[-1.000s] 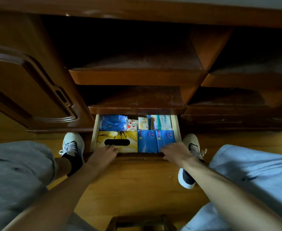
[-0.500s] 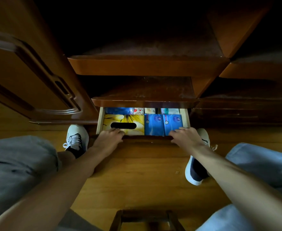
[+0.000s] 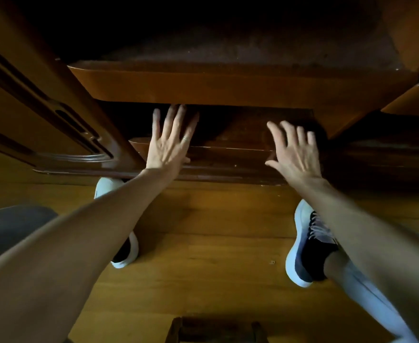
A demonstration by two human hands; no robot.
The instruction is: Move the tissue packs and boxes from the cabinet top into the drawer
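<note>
The drawer (image 3: 228,167) at the bottom of the brown wooden cabinet is pushed in flush, so the tissue packs and boxes inside are hidden. My left hand (image 3: 168,142) hovers over the drawer's left part with fingers spread, holding nothing. My right hand (image 3: 295,152) hovers over its right part, fingers also spread and empty. Both hands look slightly blurred.
A wooden shelf (image 3: 228,85) juts out just above the hands. An open cabinet door (image 3: 42,115) stands at the left. My two shoes (image 3: 310,243) rest on the wooden floor (image 3: 203,256). A small wooden stool (image 3: 215,328) sits at the bottom edge.
The drawer, open with packs showing a second ago, has slid shut. Both hands have let go of its front edge and lifted with fingers spread.
</note>
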